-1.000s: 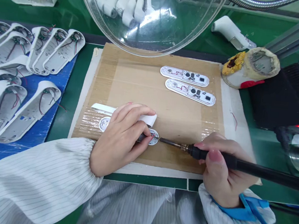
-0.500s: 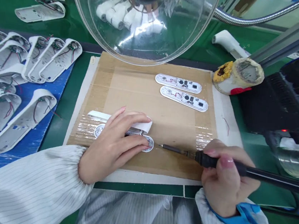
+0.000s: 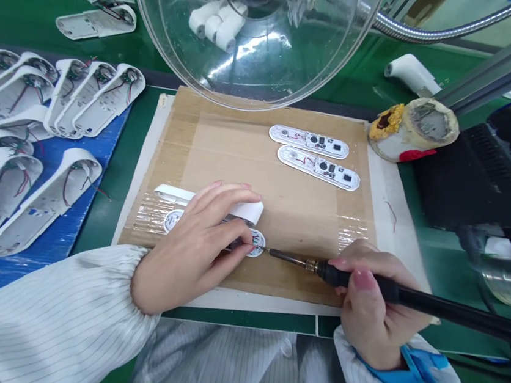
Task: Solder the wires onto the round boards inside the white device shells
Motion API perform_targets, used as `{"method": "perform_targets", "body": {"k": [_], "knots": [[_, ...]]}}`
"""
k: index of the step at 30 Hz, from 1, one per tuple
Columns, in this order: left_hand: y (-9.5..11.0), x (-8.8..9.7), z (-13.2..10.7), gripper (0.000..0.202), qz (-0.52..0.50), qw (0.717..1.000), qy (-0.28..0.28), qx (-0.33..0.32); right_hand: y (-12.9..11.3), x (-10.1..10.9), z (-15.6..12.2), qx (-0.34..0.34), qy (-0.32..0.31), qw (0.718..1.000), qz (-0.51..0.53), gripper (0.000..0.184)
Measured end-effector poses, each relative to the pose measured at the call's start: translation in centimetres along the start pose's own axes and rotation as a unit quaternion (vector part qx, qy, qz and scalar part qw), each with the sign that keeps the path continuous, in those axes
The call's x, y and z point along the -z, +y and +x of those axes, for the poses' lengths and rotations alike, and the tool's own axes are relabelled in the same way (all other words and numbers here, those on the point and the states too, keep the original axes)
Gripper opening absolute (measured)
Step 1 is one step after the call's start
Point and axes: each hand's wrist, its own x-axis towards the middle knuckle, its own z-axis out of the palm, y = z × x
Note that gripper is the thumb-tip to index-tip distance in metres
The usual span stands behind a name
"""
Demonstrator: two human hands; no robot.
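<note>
Held the soldering iron (image 3: 436, 303) with fingers closed tight, right hand (image 3: 373, 315), aimed toward nine o'clock, right at the circuit board's (image 3: 258, 241) end! Cupped the left hand (image 3: 196, 243) over that board, at seven o'clock on the cardboard (image 3: 240, 162), with thumb and forefinger nearly together; couldn't tell on what.

Counting two white circuit strips (image 3: 308, 141) toward the far right corner of the cardboard (image 3: 299, 209), plus one half-hidden strip (image 3: 258, 241) by its near left corner and one soldering iron (image 3: 291, 259). On the blue sheet (image 3: 91, 210), at least nine wired white casings (image 3: 44, 207), too overlapped for an exact tally. Through one clear round shield (image 3: 296, 79), seeing at least three white tubular parts (image 3: 228, 28).
</note>
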Motion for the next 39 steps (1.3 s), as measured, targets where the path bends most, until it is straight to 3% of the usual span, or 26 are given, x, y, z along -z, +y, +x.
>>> {"method": "perform_targets", "body": {"k": [5, 20, 26, 31, 39], "knots": [[-0.1, -0.1, 0.0, 0.012, 0.004, 1.0, -0.004, 0.004, -0.3, -0.2, 0.0, -0.03, 0.003, 0.999, -0.019, 0.012], [-0.6, 0.2, 0.1, 0.011, -0.009, 1.0, -0.014, -0.008, -0.1, -0.4, -0.2, -0.007, -0.016, 0.999, -0.03, 0.01], [-0.8, 0.4, 0.0, 0.01, -0.009, 1.0, -0.017, -0.025, -0.1, -1.1, 0.2, 0.032, 0.056, 0.998, -0.025, 0.012], [-0.8, 0.4, 0.1, 0.011, -0.005, 0.999, -0.023, -0.028, -0.4, -1.1, 0.1, -0.007, 0.052, 0.998, -0.03, 0.013], [-1.0, 0.7, 0.0, 0.014, -0.018, 0.999, -0.023, -0.032, -0.3, -1.0, 0.0, -0.014, 0.061, 0.998, -0.023, 0.014]]}}
